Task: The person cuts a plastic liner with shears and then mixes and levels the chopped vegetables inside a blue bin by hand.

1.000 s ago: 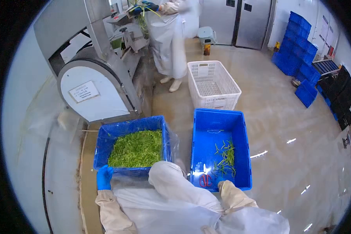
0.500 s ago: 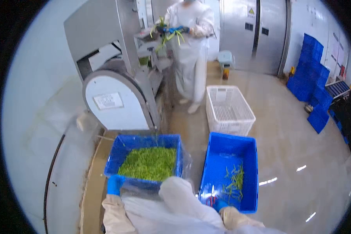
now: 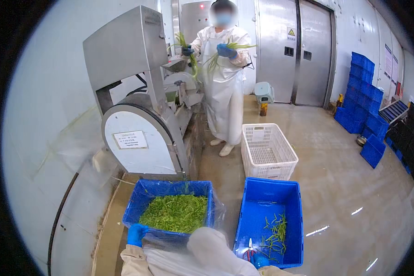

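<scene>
My left hand (image 3: 136, 235), in a blue glove, is at the near left corner of a blue crate (image 3: 166, 182), its fingers closed on the clear plastic liner (image 3: 163, 238) there. Chopped green vegetable pieces (image 3: 175, 212) fill the crate. My right hand (image 3: 260, 261), also blue-gloved, is low at the near edge of a second blue crate (image 3: 244, 212). It is closed on red-handled scissors (image 3: 249, 254), whose blades point away from me. Several long green stalks (image 3: 276, 234) lie in that crate, just beyond the hand.
A steel cutting machine (image 3: 142, 138) stands behind the left crate. Beside it, a co-worker (image 3: 225, 83) holds green stalks in both gloved hands. A white basket (image 3: 267, 152) sits behind the right crate. Stacked blue crates (image 3: 361, 96) line the right wall. The floor (image 3: 336, 198) looks wet.
My view has tilted up, so everything sits lower in it. The co-worker's hands have moved apart, with stalks in each. My hands keep about the same places at the crates.
</scene>
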{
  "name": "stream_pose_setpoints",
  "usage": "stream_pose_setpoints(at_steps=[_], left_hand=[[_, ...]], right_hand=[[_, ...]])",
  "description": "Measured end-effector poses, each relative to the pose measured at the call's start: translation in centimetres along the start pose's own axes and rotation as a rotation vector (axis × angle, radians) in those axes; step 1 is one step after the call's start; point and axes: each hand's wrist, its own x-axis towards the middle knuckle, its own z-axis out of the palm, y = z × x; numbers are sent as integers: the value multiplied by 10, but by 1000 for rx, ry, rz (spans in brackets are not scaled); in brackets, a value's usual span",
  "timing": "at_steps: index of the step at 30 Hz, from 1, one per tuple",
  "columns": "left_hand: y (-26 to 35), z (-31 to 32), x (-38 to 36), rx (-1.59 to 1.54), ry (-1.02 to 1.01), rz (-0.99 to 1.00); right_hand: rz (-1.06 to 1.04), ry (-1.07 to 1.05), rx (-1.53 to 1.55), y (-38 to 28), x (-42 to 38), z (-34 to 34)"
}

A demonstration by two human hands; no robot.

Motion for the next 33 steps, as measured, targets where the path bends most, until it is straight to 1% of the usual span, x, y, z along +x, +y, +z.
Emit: stream_pose_setpoints(at_steps=[1, 2, 4, 5, 6, 7, 8, 9, 10, 11, 13, 16, 19, 20, 22, 23, 25, 26, 31, 33], left_hand=[[0, 2, 0, 23, -6, 82], [-4, -1, 1, 24, -7, 82], [-2, 2, 1, 81, 82, 69], [0, 2, -1, 82, 83, 69], [46, 27, -15, -85, 144, -126], [71, 40, -23, -253, 204, -320], [38, 20, -14, -254, 205, -320], [-11, -10, 3, 25, 106, -67], [-38, -26, 13, 303, 4, 187], [-24, -18, 9, 302, 4, 189], [21, 9, -1, -234, 171, -401], [8, 5, 1, -221, 182, -352], [6, 4, 5, -208, 144, -336], [20, 12, 3, -213, 138, -328], [53, 29, -11, -264, 197, -393], [42, 23, -7, -262, 198, -397], [20, 11, -2, -362, 130, -286], [15, 7, -4, -359, 132, -292], [41, 22, -11, -300, 228, -337], [47, 26, -14, -300, 223, -320]], right_hand=[[0, 1, 1, 0, -1, 1], [0, 3, 2, 0, -2, 2], [-1, 5, 3, 0, -3, 4], [-2, 5, 3, 0, -4, 5], [-4, 6, 2, 0, -4, 6], [-6, 6, 1, 1, -5, 6], [-8, 7, -1, 2, -5, 6], [-10, 8, -2, 2, -7, 5], [-11, 11, -2, 2, -8, 5], [-13, 14, -2, 3, -8, 4], [-14, 23, -1, 3, -6, 4], [-14, 47, 1, 4, 0, 2], [-17, 86, -1, 5, 14, -9], [-18, 98, -3, 5, 17, -14], [-17, 106, -3, -1, 21, -19], [-16, 103, -2, -2, 18, -18], [-13, 90, 2, 5, 9, -6], [-11, 84, 4, 6, 6, -1], [-12, 72, 12, 8, -1, 11], [-15, 74, 14, 7, 1, 10]])
